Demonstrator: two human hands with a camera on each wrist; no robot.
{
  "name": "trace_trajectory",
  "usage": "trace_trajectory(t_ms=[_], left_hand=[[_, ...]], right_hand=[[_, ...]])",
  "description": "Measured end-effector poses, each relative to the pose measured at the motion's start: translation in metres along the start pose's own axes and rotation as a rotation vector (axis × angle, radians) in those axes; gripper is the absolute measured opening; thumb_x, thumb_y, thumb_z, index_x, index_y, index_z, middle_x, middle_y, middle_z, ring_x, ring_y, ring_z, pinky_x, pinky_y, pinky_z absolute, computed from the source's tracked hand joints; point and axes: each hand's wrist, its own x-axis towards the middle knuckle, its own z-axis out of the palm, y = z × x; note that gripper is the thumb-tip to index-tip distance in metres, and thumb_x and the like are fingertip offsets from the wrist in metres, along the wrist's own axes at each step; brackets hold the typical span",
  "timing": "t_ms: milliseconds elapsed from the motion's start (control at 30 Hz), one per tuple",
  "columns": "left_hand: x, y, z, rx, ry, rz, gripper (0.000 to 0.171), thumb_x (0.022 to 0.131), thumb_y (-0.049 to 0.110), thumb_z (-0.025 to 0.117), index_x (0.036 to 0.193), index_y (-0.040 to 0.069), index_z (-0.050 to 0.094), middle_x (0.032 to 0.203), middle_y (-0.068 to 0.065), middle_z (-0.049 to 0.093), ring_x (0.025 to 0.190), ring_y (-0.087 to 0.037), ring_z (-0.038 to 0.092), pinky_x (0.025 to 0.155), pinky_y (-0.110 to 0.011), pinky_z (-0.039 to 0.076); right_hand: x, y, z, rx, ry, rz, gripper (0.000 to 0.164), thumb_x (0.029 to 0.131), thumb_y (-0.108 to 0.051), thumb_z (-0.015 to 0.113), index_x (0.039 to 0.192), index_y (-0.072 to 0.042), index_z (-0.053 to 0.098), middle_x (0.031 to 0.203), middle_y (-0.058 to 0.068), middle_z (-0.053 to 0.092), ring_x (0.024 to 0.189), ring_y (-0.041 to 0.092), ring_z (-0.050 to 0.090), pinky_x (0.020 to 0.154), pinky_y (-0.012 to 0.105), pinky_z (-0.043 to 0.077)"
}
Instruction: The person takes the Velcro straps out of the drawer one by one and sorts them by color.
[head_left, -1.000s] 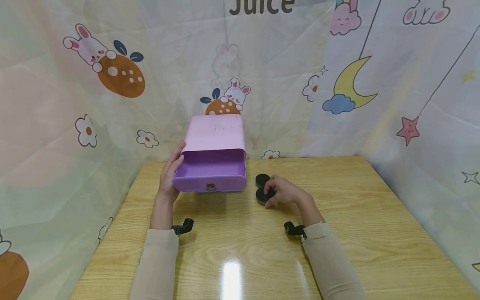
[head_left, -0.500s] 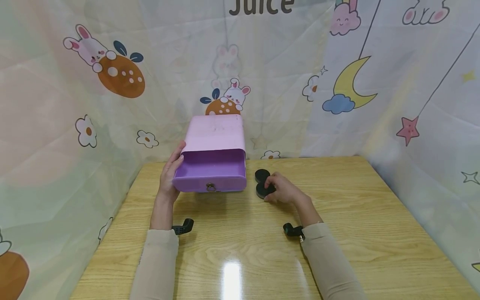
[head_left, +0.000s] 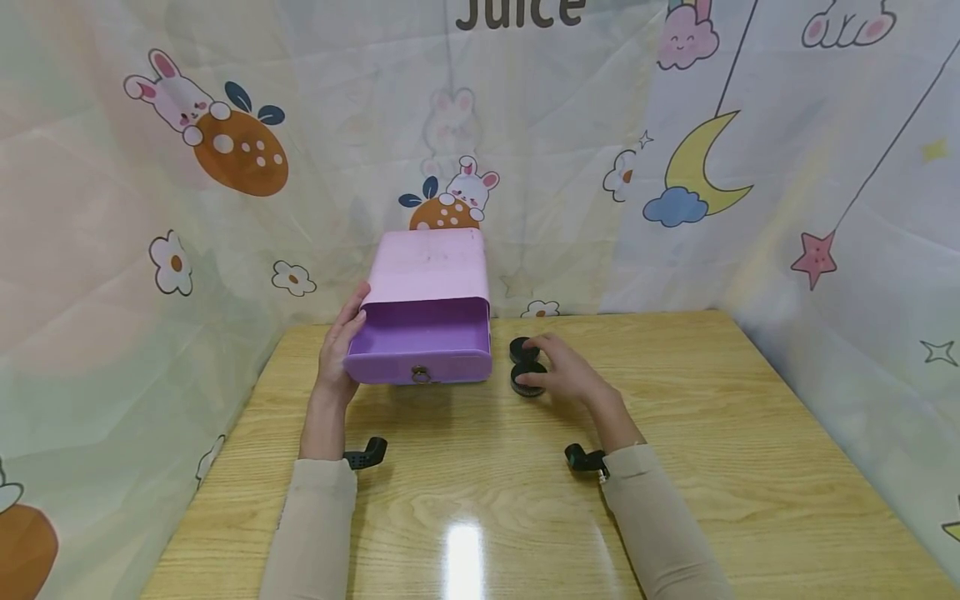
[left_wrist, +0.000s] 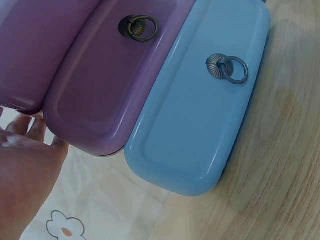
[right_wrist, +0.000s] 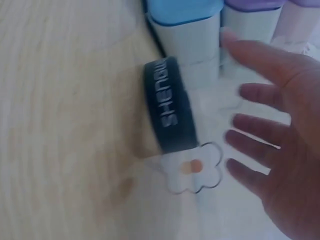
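My left hand (head_left: 336, 354) rests along the left side of a pink cabinet (head_left: 431, 258), whose top purple drawer (head_left: 420, 367) is pulled out. In the left wrist view, a second purple drawer front (left_wrist: 105, 85) and a light blue one (left_wrist: 195, 100) lie below it, each with a ring pull. To the right of the cabinet, two round black discs lie on the table, a rear disc (head_left: 517, 350) and a front disc (head_left: 525, 391). Over them is my right hand (head_left: 566, 371), fingers spread. In the right wrist view, pale lettering marks one black disc (right_wrist: 170, 110), clear of the fingers.
The wooden table (head_left: 480, 467) ends at a printed cloth backdrop (head_left: 337, 167) behind the cabinet. More cloth rises at both sides. A black wrist camera (head_left: 367, 454) sits on the left wrist, another camera (head_left: 583, 458) on the right.
The two black discs have shifted back on the table. My right hand has let go of the front disc and spread its fingers. The left hand and cabinet stay put.
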Motion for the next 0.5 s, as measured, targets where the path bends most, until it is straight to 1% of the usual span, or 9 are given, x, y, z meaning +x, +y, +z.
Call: trace_trajectory(t_ms=[67, 133, 200, 267, 300, 367, 500], left_hand=[[0.0, 0.0, -0.001, -0.002, -0.003, 0.0, 0.048, 0.102, 0.015, 0.043, 0.149, 0.016, 0.036, 0.158, 0.007, 0.023, 0.145, -0.011, 0.013, 0.117, -0.042, 0.002], [0.001, -0.001, -0.001, -0.002, -0.006, -0.001, 0.048, 0.102, 0.015, 0.043, 0.149, 0.016, 0.036, 0.158, 0.007, 0.023, 0.145, -0.012, 0.013, 0.117, -0.043, 0.002], [0.001, -0.002, -0.002, -0.001, -0.006, 0.0, 0.048, 0.102, 0.016, 0.043, 0.149, 0.016, 0.036, 0.158, 0.007, 0.023, 0.145, -0.011, 0.013, 0.117, -0.044, 0.002], [0.002, -0.004, -0.004, 0.004, -0.004, 0.002, 0.047, 0.102, 0.016, 0.043, 0.149, 0.016, 0.037, 0.157, 0.008, 0.024, 0.145, -0.01, 0.013, 0.117, -0.044, 0.002], [0.003, -0.005, -0.005, 0.007, -0.002, 0.003, 0.047, 0.102, 0.017, 0.044, 0.149, 0.017, 0.037, 0.157, 0.008, 0.024, 0.145, -0.01, 0.014, 0.117, -0.044, 0.002], [0.004, -0.006, -0.006, 0.012, 0.004, 0.005, 0.047, 0.102, 0.017, 0.044, 0.149, 0.017, 0.038, 0.156, 0.009, 0.026, 0.144, -0.009, 0.014, 0.117, -0.043, 0.002], [0.004, -0.007, -0.007, 0.006, 0.005, 0.007, 0.047, 0.102, 0.016, 0.044, 0.149, 0.017, 0.037, 0.157, 0.009, 0.026, 0.145, -0.009, 0.014, 0.117, -0.042, 0.002]], right_hand=[[0.0, -0.006, -0.004, -0.017, 0.047, -0.046, 0.073, 0.085, -0.048, 0.07, 0.145, -0.017, 0.041, 0.15, 0.008, 0.033, 0.138, 0.031, 0.032, 0.108, 0.053, 0.031], [0.0, -0.015, -0.008, -0.019, 0.095, -0.085, 0.078, 0.086, -0.052, 0.066, 0.15, -0.023, 0.032, 0.158, 0.005, 0.021, 0.142, 0.032, 0.023, 0.109, 0.057, 0.027], [-0.001, -0.024, -0.013, -0.009, 0.136, -0.106, 0.08, 0.086, -0.056, 0.063, 0.152, -0.033, 0.024, 0.16, -0.002, 0.011, 0.145, 0.031, 0.015, 0.109, 0.061, 0.023], [-0.002, -0.034, -0.018, 0.016, 0.166, -0.121, 0.079, 0.087, -0.059, 0.06, 0.151, -0.041, 0.019, 0.16, -0.009, 0.005, 0.146, 0.028, 0.012, 0.108, 0.063, 0.022], [-0.003, -0.038, -0.02, 0.019, 0.177, -0.127, 0.078, 0.087, -0.06, 0.059, 0.15, -0.045, 0.016, 0.16, -0.012, 0.003, 0.146, 0.027, 0.011, 0.107, 0.064, 0.023], [-0.004, -0.047, -0.023, 0.027, 0.191, -0.147, 0.076, 0.088, -0.06, 0.057, 0.149, -0.048, 0.014, 0.159, -0.016, 0.001, 0.146, 0.025, 0.01, 0.107, 0.065, 0.023], [-0.006, -0.063, -0.029, 0.029, 0.21, -0.211, 0.07, 0.093, -0.055, 0.054, 0.15, -0.046, 0.015, 0.159, -0.015, 0.003, 0.146, 0.023, 0.011, 0.108, 0.063, 0.023]])
